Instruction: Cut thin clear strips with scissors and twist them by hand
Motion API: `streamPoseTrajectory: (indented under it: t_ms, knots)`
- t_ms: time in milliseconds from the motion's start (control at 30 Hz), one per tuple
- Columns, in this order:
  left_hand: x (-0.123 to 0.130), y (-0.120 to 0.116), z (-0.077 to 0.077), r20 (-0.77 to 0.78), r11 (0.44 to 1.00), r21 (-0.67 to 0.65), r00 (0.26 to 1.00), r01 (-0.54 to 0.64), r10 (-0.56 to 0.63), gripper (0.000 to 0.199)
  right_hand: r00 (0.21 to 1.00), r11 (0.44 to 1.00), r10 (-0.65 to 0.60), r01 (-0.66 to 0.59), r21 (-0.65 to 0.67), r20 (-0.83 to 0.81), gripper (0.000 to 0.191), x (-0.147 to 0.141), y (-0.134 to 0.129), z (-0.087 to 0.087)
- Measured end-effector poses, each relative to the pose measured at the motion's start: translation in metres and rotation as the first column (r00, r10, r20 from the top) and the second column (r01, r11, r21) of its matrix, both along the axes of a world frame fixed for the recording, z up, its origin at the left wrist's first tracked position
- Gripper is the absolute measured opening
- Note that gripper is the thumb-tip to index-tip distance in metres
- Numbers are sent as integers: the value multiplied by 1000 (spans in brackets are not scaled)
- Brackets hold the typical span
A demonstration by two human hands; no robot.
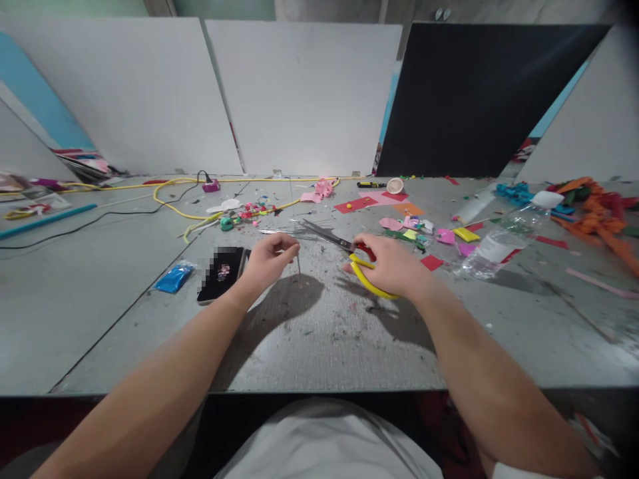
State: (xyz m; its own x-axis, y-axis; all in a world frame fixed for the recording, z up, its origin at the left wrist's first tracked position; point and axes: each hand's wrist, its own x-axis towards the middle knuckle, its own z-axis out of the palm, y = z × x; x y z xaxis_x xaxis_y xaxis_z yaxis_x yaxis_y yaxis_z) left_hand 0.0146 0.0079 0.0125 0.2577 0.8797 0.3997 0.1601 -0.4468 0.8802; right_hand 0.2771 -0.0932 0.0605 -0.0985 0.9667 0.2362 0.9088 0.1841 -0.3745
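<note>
My left hand (272,259) is closed in a pinch on a short, thin wire (299,267) that points down from the fingertips. In my right hand (387,263) is a pair of scissors (327,235) with yellow and red handles. Their dark blades point up and left, apart from the wire, and look slightly parted. Behind my left fingers lie several thin silvery wires (269,231) on the table. Beside my left wrist is a phone (223,273), its screen partly blurred out.
A blue packet (174,277) lies left of the phone. At right stands a tilted clear plastic bottle (509,236), near orange crepe strips (594,213). Red paper (354,205), colourful scraps and a yellow cable (162,199) spread along the back, before white panels (304,100).
</note>
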Motion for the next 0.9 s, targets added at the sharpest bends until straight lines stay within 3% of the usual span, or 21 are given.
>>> streamPoseTrajectory:
  t_ms: [367, 900]
  knots:
    - [1, 3, -4, -11, 999, 38, 1000, -28, 29, 17, 998, 998, 30, -27, -55, 56, 47, 9, -6, 7]
    - [3, -2, 1, -17, 999, 10, 999, -37, 38, 15, 997, 998, 24, -20, -57, 70, 46, -17, 1, -9]
